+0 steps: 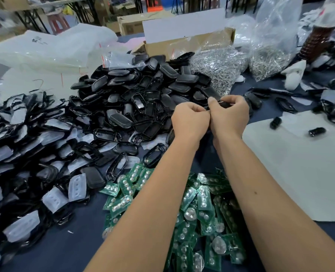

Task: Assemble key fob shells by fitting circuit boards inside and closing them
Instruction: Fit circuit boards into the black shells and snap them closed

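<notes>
- Two hands meet over the far edge of the circuit-board pile: the left hand (190,119) and the right hand (229,114) touch knuckle to knuckle, and between them sits one black key fob shell (224,104), held in the air just beyond the boards.
- Fingers of both hands are curled; the right thumb and fingers pinch the shell along its edges, while the left fingers (199,109) curl in against its near end. Whether a board is already inside I cannot tell, since the hands hide most of it.
- By its look the shell is a light, stiff, glossy plastic piece, likely slick, so squeezing along the rim rather than the flat faces should give the surest hold and close the seam evenly.
- Green circuit boards (202,203) lie heaped under the forearms on the dark bench (80,250); they look thin and probably fragile at the round metal contacts, best lifted by their edges.
- Left of the boards lies a spread of black frames and translucent button pads (76,187); beyond the boards rises a large mound of black shell halves (143,91).
- Beyond that mound stand a cardboard box (182,44) and bags of small metal parts (217,65).
- Right of the boards lies a white sheet (300,173) bearing two small black pieces (317,131).
- Nothing blocks the hands, though the forearms hover close over the boards.
</notes>
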